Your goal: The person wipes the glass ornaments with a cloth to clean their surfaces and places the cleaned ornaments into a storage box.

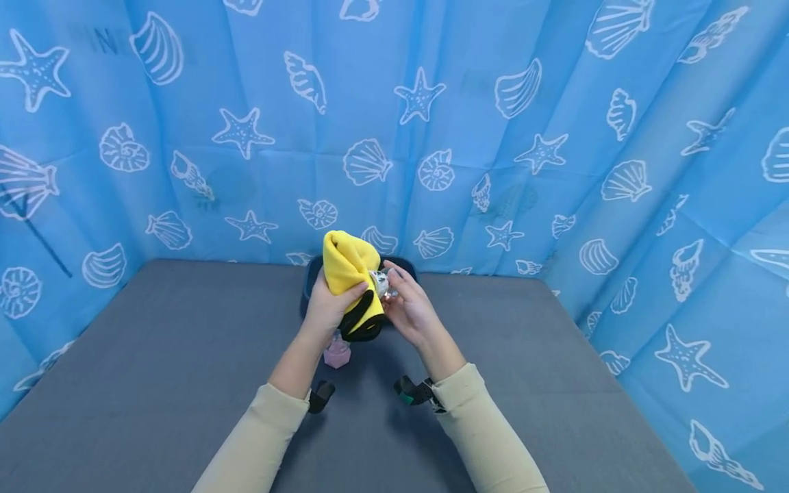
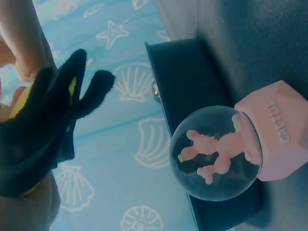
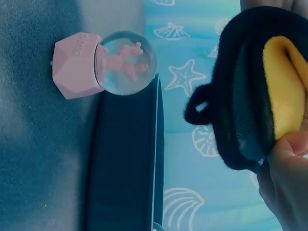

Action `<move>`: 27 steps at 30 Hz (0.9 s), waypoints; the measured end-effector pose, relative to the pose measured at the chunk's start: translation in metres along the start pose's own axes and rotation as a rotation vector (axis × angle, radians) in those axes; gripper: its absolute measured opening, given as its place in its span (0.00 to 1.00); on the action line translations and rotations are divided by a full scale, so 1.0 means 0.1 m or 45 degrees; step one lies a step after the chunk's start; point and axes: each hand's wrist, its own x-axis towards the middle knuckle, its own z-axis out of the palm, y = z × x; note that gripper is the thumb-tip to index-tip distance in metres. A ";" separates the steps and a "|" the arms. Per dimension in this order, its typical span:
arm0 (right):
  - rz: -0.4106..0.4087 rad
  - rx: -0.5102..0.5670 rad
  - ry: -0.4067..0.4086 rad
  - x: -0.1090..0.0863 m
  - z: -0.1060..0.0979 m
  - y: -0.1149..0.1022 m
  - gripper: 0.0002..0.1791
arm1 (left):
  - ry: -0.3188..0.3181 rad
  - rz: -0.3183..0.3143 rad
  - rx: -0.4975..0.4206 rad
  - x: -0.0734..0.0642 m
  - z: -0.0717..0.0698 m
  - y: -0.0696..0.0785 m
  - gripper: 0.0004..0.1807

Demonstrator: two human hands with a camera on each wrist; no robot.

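My left hand point(image 1: 327, 308) grips a folded yellow cloth point(image 1: 348, 263) with black edging, thumb across its front. On the cloth's right side, my right hand point(image 1: 414, 311) holds a small shiny silver object point(image 1: 381, 282) in curled fingers; its kind I cannot tell, as cloth and fingers cover much of it. The right wrist view has the right thumb point(image 3: 288, 147) against the yellow fabric, with a black loop point(image 3: 199, 105) sticking out from the edging. Below the hands, a snow globe point(image 2: 216, 154) with a pink cactus figure stands on its faceted pink base point(image 2: 279, 130).
Behind the snow globe, a dark open bin point(image 3: 125, 163) stands on the grey tabletop point(image 1: 524, 383), partly hidden by the hands in the head view. Inside it, a bit of something shiny point(image 2: 156, 91) shows above the rim. A blue shell-patterned curtain point(image 1: 394, 123) hangs around the table.
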 end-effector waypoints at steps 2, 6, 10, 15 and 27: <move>0.002 0.052 0.019 0.00 0.01 0.01 0.14 | 0.023 0.034 0.008 -0.01 0.00 0.00 0.37; 0.012 0.110 0.021 -0.01 0.00 0.01 0.14 | 0.034 0.079 0.010 -0.02 0.00 0.01 0.35; 0.033 0.124 -0.007 -0.01 -0.02 -0.01 0.14 | 0.047 0.075 0.021 -0.01 -0.02 0.00 0.35; 0.018 0.147 -0.018 0.01 -0.05 -0.03 0.14 | 0.066 0.023 -0.072 0.01 -0.08 0.01 0.35; -0.017 0.002 0.030 0.00 -0.02 -0.04 0.08 | -0.035 0.031 -0.056 0.00 -0.07 0.01 0.39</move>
